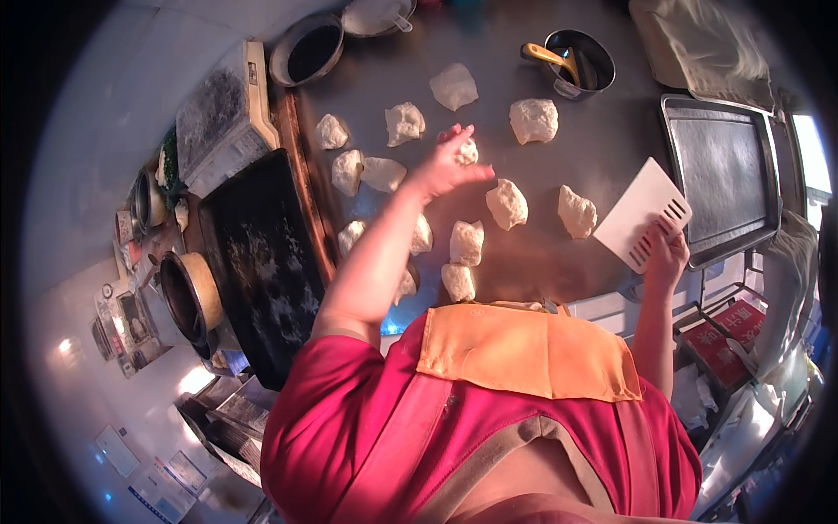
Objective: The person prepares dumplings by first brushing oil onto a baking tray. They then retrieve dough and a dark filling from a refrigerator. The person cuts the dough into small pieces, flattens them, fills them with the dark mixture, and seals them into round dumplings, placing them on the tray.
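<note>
Pieces of pale dough lie spread over the metal worktop [589, 157]. My left hand [445, 167] reaches over the middle of them, thumb and fingers spread apart. A small dough piece [467, 153] shows between the thumb and fingers, partly hidden by the hand; whether they touch is unclear. Close below the thumb sits another dough piece [507, 204]. At the right, my right hand [666, 252] grips a white flat scraper [645, 203] by its slotted end. The scraper's long edge is beside a dough lump [577, 211]. My left forearm covers parts of several nearer pieces.
A black baking tray [262, 262] stands left of the worktop's raised edge. Another metal tray [727, 170] lies right. At the back are a pot [599, 56] with a yellow-handled brush [556, 57], a bowl of dark contents [314, 56] and a cloth [710, 49].
</note>
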